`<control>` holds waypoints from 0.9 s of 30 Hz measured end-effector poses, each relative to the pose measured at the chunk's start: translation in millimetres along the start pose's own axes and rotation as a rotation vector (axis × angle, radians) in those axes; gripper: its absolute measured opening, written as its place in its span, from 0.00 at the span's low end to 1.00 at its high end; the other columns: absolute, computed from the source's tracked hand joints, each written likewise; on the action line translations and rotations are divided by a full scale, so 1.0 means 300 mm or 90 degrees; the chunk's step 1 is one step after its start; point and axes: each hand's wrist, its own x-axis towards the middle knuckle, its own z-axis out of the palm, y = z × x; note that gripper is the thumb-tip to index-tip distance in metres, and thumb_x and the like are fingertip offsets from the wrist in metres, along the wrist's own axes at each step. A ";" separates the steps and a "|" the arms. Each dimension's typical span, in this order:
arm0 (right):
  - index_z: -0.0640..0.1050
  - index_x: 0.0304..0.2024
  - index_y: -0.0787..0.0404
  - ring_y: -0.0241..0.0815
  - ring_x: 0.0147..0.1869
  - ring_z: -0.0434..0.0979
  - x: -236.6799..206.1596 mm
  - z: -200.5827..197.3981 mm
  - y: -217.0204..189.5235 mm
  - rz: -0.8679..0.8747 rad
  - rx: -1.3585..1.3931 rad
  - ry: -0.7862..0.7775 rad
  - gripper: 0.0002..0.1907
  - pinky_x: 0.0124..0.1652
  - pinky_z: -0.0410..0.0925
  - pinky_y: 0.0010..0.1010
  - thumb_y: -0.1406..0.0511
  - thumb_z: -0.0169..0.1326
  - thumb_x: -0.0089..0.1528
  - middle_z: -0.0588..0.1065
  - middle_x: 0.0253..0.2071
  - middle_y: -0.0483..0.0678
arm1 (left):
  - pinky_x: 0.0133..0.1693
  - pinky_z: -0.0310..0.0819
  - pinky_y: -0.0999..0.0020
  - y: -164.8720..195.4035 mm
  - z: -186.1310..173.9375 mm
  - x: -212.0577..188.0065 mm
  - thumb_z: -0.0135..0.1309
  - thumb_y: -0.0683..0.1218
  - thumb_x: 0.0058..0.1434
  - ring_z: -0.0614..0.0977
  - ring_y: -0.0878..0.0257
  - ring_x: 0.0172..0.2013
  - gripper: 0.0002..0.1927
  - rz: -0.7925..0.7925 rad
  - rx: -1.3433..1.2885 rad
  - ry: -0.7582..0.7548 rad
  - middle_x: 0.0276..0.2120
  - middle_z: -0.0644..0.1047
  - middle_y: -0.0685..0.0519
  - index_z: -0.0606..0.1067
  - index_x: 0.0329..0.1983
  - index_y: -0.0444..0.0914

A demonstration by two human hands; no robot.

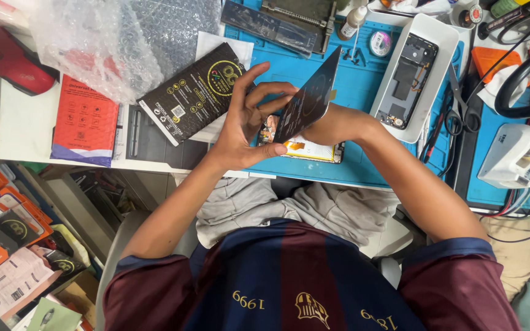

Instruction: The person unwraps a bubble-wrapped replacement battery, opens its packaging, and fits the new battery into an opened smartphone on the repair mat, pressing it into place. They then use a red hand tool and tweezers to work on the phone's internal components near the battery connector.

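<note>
A thin dark phone panel (309, 95) is held tilted on edge above the blue work mat (363, 83). My left hand (246, 125) grips its left edge, thumb and fingers curled around it. My right hand (334, 125) reaches in from the right and is mostly hidden behind the panel, seemingly holding its back. Right under both hands an opened phone (309, 150) lies flat on the mat, showing its orange and white insides.
A black printed box (194, 92), a red packet (86, 119) and bubble wrap (111, 43) lie to the left. A white tray (440, 37) with another opened phone, scissors (455, 116) and a white tape dispenser (513, 153) sit to the right. Several packets (7, 245) are piled on the floor.
</note>
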 end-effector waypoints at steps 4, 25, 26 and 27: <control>0.80 0.47 0.59 0.40 0.44 0.80 -0.003 0.013 -0.018 0.044 -0.017 0.020 0.08 0.39 0.71 0.36 0.65 0.58 0.66 0.80 0.40 0.49 | 0.73 0.59 0.54 -0.004 -0.001 -0.004 0.73 0.47 0.61 0.69 0.54 0.70 0.57 -0.005 0.007 0.006 0.67 0.67 0.42 0.43 0.79 0.41; 0.79 0.50 0.57 0.40 0.44 0.81 -0.027 -0.014 -0.055 0.009 -0.014 -0.016 0.13 0.42 0.72 0.36 0.71 0.56 0.62 0.79 0.40 0.48 | 0.74 0.59 0.54 -0.013 -0.001 -0.002 0.72 0.46 0.61 0.68 0.55 0.68 0.57 0.010 0.003 0.016 0.66 0.68 0.42 0.42 0.79 0.41; 0.78 0.51 0.57 0.41 0.45 0.80 -0.027 -0.015 -0.055 -0.007 0.004 -0.008 0.14 0.43 0.72 0.36 0.71 0.57 0.62 0.79 0.41 0.48 | 0.74 0.59 0.54 -0.013 -0.001 -0.002 0.72 0.46 0.61 0.68 0.55 0.68 0.57 0.009 0.001 0.017 0.66 0.68 0.42 0.42 0.79 0.41; 0.77 0.52 0.58 0.41 0.46 0.80 -0.027 -0.015 -0.053 -0.023 0.022 0.000 0.16 0.44 0.72 0.36 0.71 0.57 0.61 0.79 0.42 0.48 | 0.74 0.59 0.54 -0.013 0.000 -0.003 0.72 0.46 0.61 0.68 0.55 0.68 0.57 0.008 -0.001 0.018 0.66 0.68 0.42 0.42 0.79 0.41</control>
